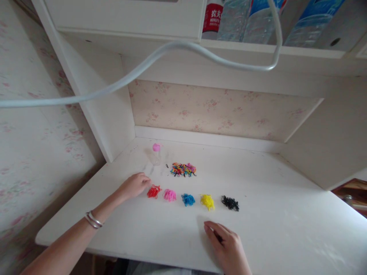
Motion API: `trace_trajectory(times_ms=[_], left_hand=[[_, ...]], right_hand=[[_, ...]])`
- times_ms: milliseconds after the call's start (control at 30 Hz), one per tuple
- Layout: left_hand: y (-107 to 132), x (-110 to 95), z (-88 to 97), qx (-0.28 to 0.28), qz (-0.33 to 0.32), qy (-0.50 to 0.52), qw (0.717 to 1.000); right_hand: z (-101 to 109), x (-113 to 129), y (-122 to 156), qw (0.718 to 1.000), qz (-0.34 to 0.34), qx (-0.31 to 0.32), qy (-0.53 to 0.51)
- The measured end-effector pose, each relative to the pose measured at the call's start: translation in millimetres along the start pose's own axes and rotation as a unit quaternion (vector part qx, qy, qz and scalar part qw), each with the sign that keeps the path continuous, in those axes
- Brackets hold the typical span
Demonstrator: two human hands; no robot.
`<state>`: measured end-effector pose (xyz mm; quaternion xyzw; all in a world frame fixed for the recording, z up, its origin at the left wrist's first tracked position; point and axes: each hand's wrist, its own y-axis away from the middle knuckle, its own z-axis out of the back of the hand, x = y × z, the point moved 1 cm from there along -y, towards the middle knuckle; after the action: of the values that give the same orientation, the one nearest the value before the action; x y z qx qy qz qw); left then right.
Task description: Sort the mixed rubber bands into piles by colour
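The left hand (140, 182) has its grip drawn narrow, fingertips together just beside the upper left of the red loops (154, 191); whether a loop is pinched there I cannot tell. The right hand (226, 244) lies near the front of the desk (275, 233), fingers curled in and thumb close to them; the inside of this grip is dark, so I cannot tell if it holds anything.

From the red loops a row of small heaps runs rightward, slanting slightly toward the person: pink loops (170, 195), blue loops (188, 199), yellow loops (207, 201) and black loops (230, 203), each apart from the next. The black heap's long axis lies mostly left to right, its right end a little nearer the person; single loops point every way.

Behind the row, a mixed-colour heap (183, 169) stretches left to right. To its left a clear bottle (156, 156) stands upright, long axis vertical, pink cap upward. A white cable (114, 87) crosses above, before the shelf bottles (233, 23).
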<state>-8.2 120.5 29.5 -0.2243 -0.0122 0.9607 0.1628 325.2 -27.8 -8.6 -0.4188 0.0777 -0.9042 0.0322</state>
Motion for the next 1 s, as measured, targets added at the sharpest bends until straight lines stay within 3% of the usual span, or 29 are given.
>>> trace_trajectory(times_ms=[100, 200, 300, 400, 533, 667, 767, 1000], left_hand=[[14, 8, 8.8, -0.045, 0.044, -0.001, 0.998], [47, 15, 10.7, -0.095, 0.109, 0.039, 0.989], [87, 19, 1.6, -0.124, 0.181, 0.13, 0.967], [113, 21, -8.8, -0.162, 0.223, 0.179, 0.944], [117, 22, -11.6, -0.203, 0.253, 0.234, 0.917], [113, 25, -10.3, -0.204, 0.267, 0.245, 0.91], [116, 31, -12.5, -0.201, 0.26, 0.25, 0.911], [116, 37, -17.5, -0.176, 0.251, 0.266, 0.914]], right_hand=[[8, -1, -4, 0.999, -0.035, 0.029, -0.009], [24, 7, -13, 0.997, -0.05, 0.061, -0.016], [40, 26, -34, 0.997, -0.018, 0.08, 0.001], [47, 44, -75, 0.992, 0.039, 0.109, 0.059], [41, 46, -150, 0.959, 0.061, 0.143, 0.235], [26, 26, -206, 0.945, 0.048, 0.153, 0.283], [11, 8, -224, 0.938, 0.026, 0.154, 0.308], [-9, -19, -235, 0.937, -0.005, 0.151, 0.315]])
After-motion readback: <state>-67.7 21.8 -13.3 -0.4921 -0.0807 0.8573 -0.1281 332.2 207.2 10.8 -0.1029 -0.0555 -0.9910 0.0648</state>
